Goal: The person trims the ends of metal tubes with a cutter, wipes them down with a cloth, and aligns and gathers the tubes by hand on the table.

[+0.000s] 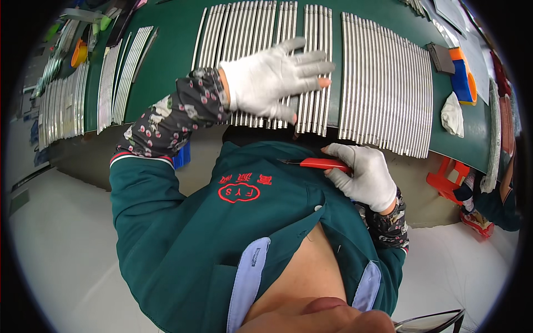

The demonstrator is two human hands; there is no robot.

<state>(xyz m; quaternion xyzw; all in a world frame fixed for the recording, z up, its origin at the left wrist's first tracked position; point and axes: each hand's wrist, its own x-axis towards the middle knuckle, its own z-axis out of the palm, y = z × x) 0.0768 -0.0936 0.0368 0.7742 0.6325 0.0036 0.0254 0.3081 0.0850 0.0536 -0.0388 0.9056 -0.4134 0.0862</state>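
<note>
My left hand (272,77), in a white glove with some bare fingertips, is spread flat over a row of silver metal strips (244,33) on the green table. Its fingers reach right, across a narrower group of strips (317,39). In front of my body, near the table's front edge, my right hand (369,177) is closed around a red-handled knife (325,163). The knife's thin dark tip points left. To the right of my left hand lies a wide, close-packed batch of strips (386,83), apart from the fingers.
More strips (64,108) lie on the table's left side, near an orange tape roll (79,54). At right are a grey block (440,57), a blue and orange tape dispenser (462,77) and a white cloth (452,115). A red stool (447,180) and another person's sleeve (497,208) show beyond.
</note>
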